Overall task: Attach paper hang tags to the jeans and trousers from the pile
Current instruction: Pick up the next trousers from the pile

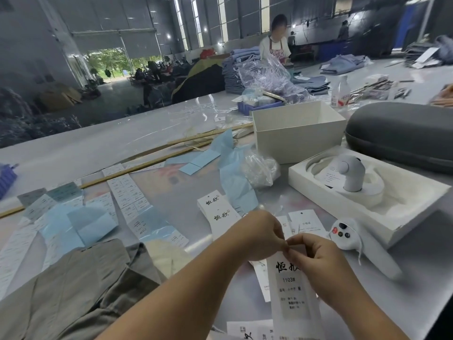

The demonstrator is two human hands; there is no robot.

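Right up close, both hands meet at the top edge of a white hang tag (293, 288) printed w/ black brush characters, "1103#" and "M". Left hand (257, 235) comes in from lower left, fingers curled, pinching at the tag's top; right hand (316, 256) from lower right, fingers (293, 242) curled and pinching the same spot, fingertips of both hands touching. Can't tell if a string is between them. Tag hangs down toward the camera over more white tags lying on the worktop (171, 192).

Left of the arms lie grey-olive trousers (73, 288), waistband end toward the middle, w/ a cream lining patch beside them. Just beyond the hands sits a small stack of white tags (215, 212) w/ the same characters, and another punched tag near it. Right of the hands: white handheld controller (343, 234) w/ dark buttons, lying flat.

Mid-worktop: strips of white size labels (125, 192), light-blue paper sheets (88, 224), a crumpled clear plastic bag (259, 168), thin wooden sticks (147, 158) running diagonally. To the right, a white moulded tray (402, 204) holds another white controller upright; behind it an open white cardboard box (294, 138) and a grey zip case (402, 133).

Far side: blue bin, plastic bottle (339, 93), stacks of folded blue jeans (235, 69), and a person in an apron (275, 45) standing by them.
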